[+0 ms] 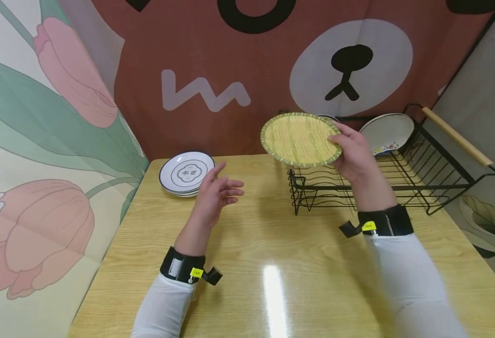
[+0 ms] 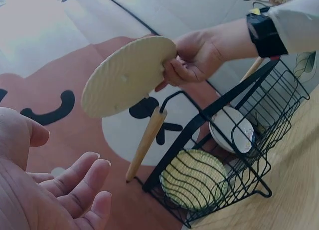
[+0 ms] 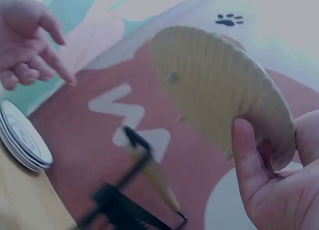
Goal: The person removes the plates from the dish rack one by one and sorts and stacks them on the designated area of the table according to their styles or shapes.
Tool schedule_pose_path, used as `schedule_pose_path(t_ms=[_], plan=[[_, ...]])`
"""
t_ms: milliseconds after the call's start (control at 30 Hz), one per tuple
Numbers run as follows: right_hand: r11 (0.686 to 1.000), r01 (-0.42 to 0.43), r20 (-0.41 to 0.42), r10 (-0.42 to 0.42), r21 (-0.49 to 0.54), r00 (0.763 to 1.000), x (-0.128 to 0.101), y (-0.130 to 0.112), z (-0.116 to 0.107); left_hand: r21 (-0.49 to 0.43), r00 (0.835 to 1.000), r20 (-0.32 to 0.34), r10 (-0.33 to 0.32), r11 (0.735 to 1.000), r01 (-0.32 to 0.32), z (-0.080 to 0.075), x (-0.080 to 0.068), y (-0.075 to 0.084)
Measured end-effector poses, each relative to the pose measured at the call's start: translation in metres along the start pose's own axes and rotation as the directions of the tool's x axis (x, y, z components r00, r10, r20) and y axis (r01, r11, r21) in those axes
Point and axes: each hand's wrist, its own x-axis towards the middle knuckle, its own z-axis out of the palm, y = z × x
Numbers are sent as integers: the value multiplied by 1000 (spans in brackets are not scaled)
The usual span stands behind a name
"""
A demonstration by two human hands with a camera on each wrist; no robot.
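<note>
Woven straw plate [image 1: 300,139]: round, shallow, ribbed weave with a greenish bound rim, held in the air above the near-left corner of the black wire dish rack [image 1: 441,159], tilted toward the camera. Judged light and fairly stiff, with a rough weave that should not slip; the rim is the natural hold, and a one-handed edge pinch looks sufficient. Right hand [image 1: 354,157] holds it at its right edge, thumb on the upper face, fingers [image 2: 174,73] curled under the rim. Left hand [image 1: 215,192] hovers over the desk [image 1: 251,244], fingers loosely spread, holding nothing. In the rack: a second straw plate [image 2: 194,180] and a white patterned plate [image 1: 388,134], both on edge. A stack of blue-rimmed white plates [image 1: 186,172] sits at the desk's far left.
</note>
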Motion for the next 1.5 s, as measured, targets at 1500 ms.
schedule_pose_path(t_ms=[1500], plan=[[981,79,90,-64,-177,994,-56,77,60,-57,968,120,219,975,-213,30,-32,15]])
